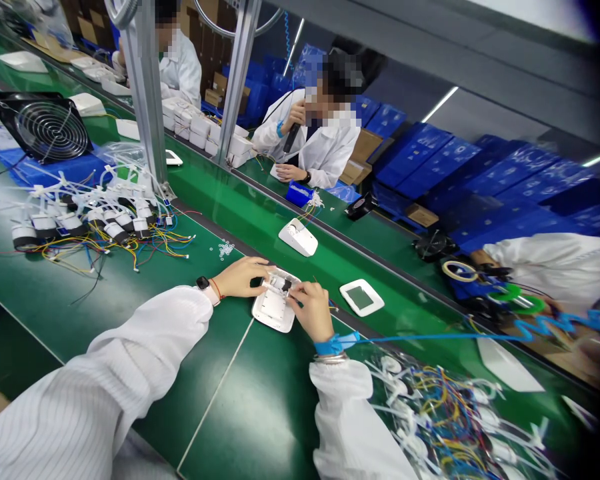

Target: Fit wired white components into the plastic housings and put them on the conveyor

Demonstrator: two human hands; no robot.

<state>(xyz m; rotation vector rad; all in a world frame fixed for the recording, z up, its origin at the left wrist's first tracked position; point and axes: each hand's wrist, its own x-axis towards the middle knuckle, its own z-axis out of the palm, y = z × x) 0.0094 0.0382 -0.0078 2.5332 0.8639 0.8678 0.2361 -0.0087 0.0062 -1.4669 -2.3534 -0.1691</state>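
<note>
A white plastic housing [271, 312] lies on the green worktop in front of me, with its hollow inside facing up. My left hand [243, 277] is closed at its upper left edge, fingers curled over the rim. At the right side, my right hand [313, 310] pinches inside the upper part of the housing. What those fingertips hold is too small and covered to make out. A small dark part [286, 285] sits in the housing between both hands. Short coloured wires show just behind my right hand.
Wired pump-like parts [115, 217] pile up at left, near small white rings [225, 249] and a black fan [50, 130]. More wired parts [445, 413] lie at right. The conveyor carries a white housing [300, 238] and a screen panel [361, 297]. Co-workers sit across.
</note>
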